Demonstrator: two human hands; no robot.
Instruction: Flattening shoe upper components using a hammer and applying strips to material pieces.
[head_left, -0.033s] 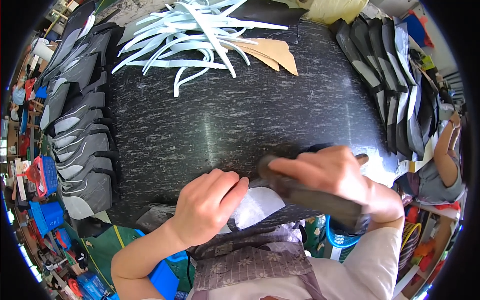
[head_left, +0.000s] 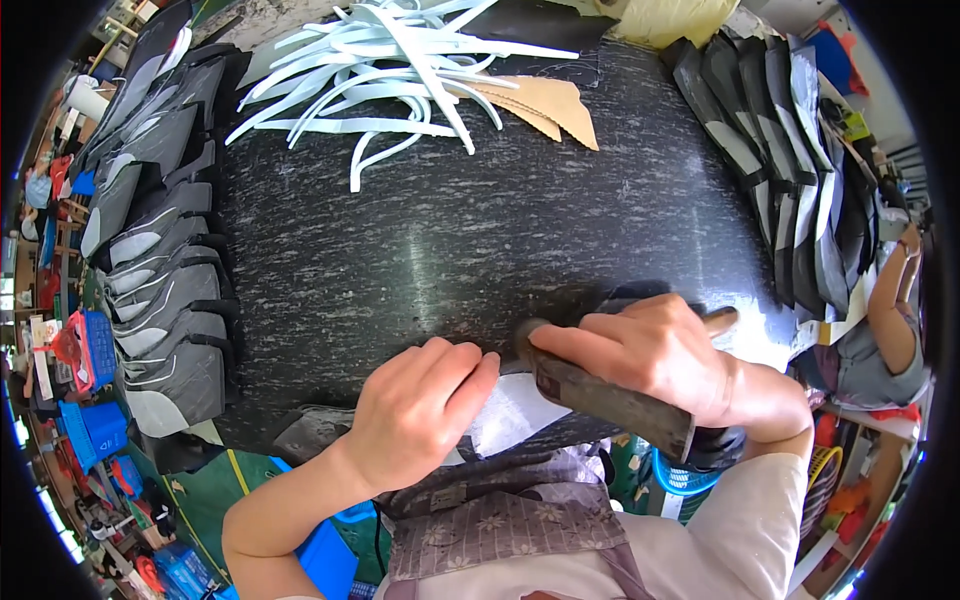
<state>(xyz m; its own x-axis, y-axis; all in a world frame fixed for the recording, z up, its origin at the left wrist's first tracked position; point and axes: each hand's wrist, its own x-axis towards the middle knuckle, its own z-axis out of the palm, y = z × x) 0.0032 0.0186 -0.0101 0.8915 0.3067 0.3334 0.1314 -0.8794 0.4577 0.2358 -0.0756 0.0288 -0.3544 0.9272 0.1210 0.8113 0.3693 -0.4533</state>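
Observation:
My right hand [head_left: 655,350] is closed around a hammer with a long dark metal head [head_left: 612,398]; the tip of a wooden handle pokes out beyond the fist. The head's rounded end hovers at or touches the work near the table's front edge; which, I cannot tell. Just left of it, my left hand [head_left: 420,410] has its fingers curled, pinning down a black shoe upper piece with a pale lining [head_left: 510,415]. Much of that piece is hidden under both hands.
The dark speckled table [head_left: 480,240] curves down toward me. Overlapping shoe upper pieces line its left side [head_left: 180,300] and right side [head_left: 775,150]. At the back lie pale blue strips [head_left: 400,70] and tan cut pieces [head_left: 565,105]. A co-worker's arm [head_left: 890,300] shows far right.
The hammer, blurred before, now looks sharper, and its tail end has swung slightly left and down. My left hand stays almost where it was on the shoe upper piece.

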